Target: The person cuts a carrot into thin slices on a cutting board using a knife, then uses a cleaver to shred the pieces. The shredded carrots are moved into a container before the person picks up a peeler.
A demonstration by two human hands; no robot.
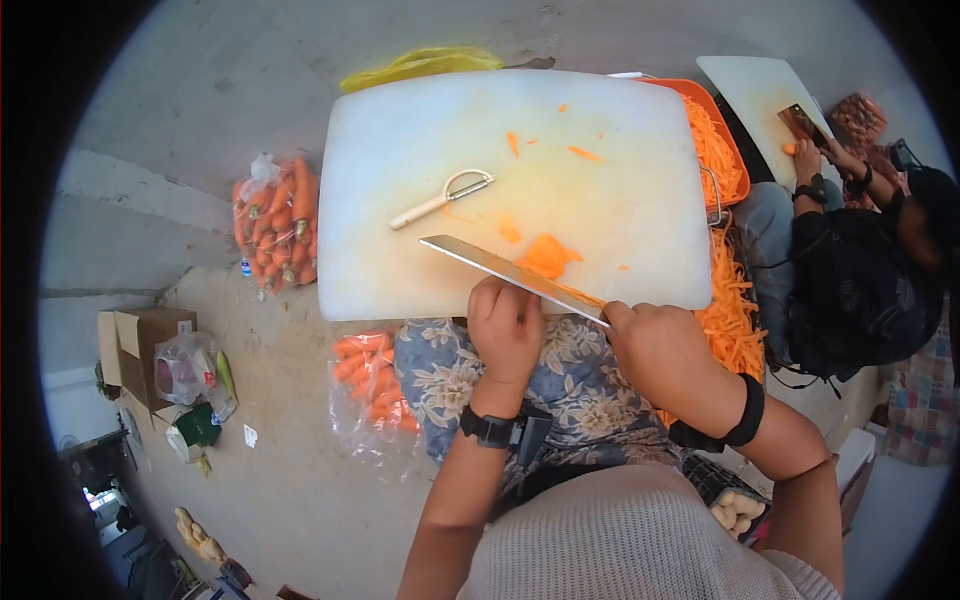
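Observation:
My right hand (660, 345) is wrapped around the handle of a kitchen knife (510, 270), its long blade slanting to the upper left above the near edge of the white cutting board (390, 130). Orange bits cling along the blade. My left hand (505, 335) is curled at the board's near edge, right beside the blade; whatever its fingers hold is hidden. Just beyond the blade lie thin carrot slices (545, 255). A peeler (440, 200) with a pale handle rests on the board to the left, with small carrot scraps scattered farther back.
An orange tray of carrot shreds (712, 140) stands at the board's right, with more shreds (730, 300) nearer me. Bagged carrots (280, 225) sit left, and another bag (375, 380) lies below the board. At far right, a co-worker (860, 270) holds a cleaver over another board (760, 95).

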